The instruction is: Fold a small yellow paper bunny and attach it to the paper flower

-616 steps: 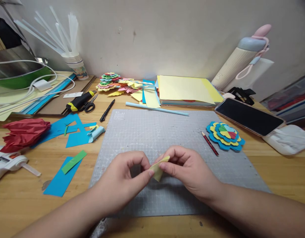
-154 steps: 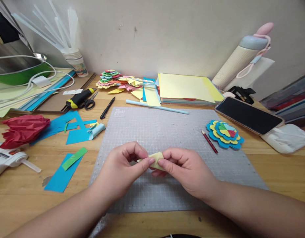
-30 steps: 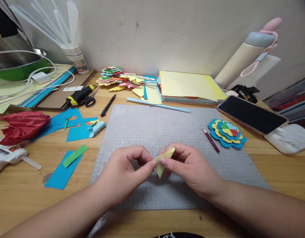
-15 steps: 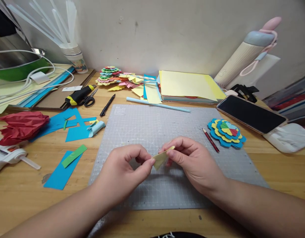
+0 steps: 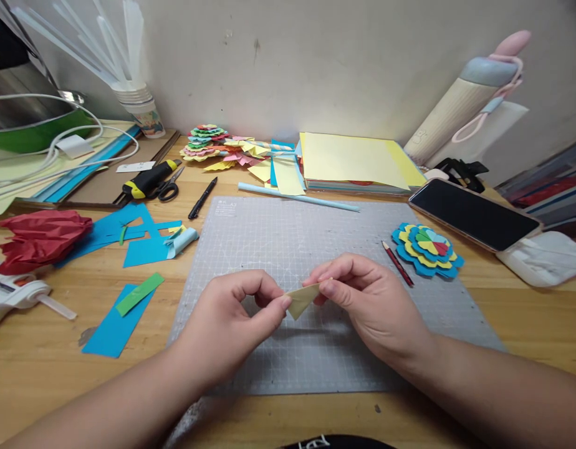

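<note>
A small folded piece of yellow paper [image 5: 301, 300], roughly triangular with its point down, is held above the grey cutting mat [image 5: 278, 237]. My left hand [image 5: 234, 315] pinches its left corner between thumb and fingers. At the other end, my right hand [image 5: 369, 305] grips the right corner between thumb and index finger. To the right of that hand lie a dark red pencil [image 5: 398, 264] and a layered paper flower [image 5: 427, 251] in blue, yellow and other colours.
On the left are a glue gun [image 5: 17, 290], crumpled red paper [image 5: 45, 237], blue paper scraps [image 5: 117, 324], scissors [image 5: 169, 187] and a black pen [image 5: 202, 198]. Behind the mat lie a pale blue paper stick [image 5: 297, 197] and a paper stack [image 5: 358, 159]. A phone [image 5: 475, 212] leans at right.
The yellow paper has turned slightly, its upper edge now more level. My right fingers have shifted a little on its right corner. Other things look unmoved.
</note>
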A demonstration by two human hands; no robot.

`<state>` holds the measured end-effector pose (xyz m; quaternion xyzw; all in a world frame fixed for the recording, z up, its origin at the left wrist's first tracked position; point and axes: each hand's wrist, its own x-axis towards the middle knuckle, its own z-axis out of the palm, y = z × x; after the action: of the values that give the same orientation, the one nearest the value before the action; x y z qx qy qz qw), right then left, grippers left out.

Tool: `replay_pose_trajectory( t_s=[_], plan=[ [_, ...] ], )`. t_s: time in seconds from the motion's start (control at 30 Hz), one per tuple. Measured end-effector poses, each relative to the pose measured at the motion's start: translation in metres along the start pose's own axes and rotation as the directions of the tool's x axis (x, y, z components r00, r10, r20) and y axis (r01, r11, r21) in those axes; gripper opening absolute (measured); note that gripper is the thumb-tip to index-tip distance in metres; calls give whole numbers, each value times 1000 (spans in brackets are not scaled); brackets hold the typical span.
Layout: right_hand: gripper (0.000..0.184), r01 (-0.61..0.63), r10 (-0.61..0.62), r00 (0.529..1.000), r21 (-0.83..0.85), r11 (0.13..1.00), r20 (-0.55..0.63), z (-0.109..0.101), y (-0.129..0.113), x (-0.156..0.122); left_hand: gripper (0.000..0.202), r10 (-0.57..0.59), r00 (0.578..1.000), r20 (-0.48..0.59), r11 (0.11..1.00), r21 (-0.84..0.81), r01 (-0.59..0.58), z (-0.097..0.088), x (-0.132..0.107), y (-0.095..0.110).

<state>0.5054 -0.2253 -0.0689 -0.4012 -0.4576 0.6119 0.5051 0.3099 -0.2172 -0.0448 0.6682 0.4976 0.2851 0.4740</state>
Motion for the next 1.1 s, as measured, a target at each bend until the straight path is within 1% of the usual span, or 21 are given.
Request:
replay_pose_trajectory(
  t_s=[0.1, 0.23, 0.47, 0.63, 0.8, 0.9, 0.93, 1.0, 1.07, 1.1],
  plan=[
    [3, 2, -2, 998, -2, 1000, 56, 0, 0, 0, 19, -26, 1000, 15, 999, -25, 26, 0, 1, 0],
    [7, -30, 31, 996, -18, 999, 85, 0, 0, 0, 19, -60, 997, 40, 995, -74, 63, -1, 3, 0],
    [8, -57, 57, 998, -7, 998, 19, 1, -3, -2, 19, -62, 997, 50, 996, -63, 65, -2, 4, 1],
    [11, -35, 35, 999, -26, 999, -26, 2, -3, -2, 19, -43, 998, 43, 998, -39, 44, 0, 2, 1],
    [14, -4, 3, 999, -34, 999, -42, 1, 0, -3, 18, -48, 997, 67, 998, -44, 51, 1, 2, 3],
    [12, -22, 22, 1000, -19, 1000, 4, 3, -1, -4, 19, -78, 994, 81, 994, -74, 84, 1, 4, 2],
    [10, -46, 46, 998, -6, 999, 39, 4, -2, -4, 19, -92, 992, 81, 989, -104, 100, 1, 4, 1],
    [14, -118, 118, 985, -4, 993, 126, 7, -3, -4, 20, -112, 990, 87, 974, -190, 127, 1, 5, 0],
    [18, -175, 181, 966, -53, 983, 182, 9, -3, -4, 20, -123, 986, 110, 952, -267, 148, 1, 5, -1],
    [18, -186, 199, 962, -87, 979, 186, 9, -2, -4, 20, -129, 984, 126, 944, -289, 160, 1, 5, -1]
  ],
)
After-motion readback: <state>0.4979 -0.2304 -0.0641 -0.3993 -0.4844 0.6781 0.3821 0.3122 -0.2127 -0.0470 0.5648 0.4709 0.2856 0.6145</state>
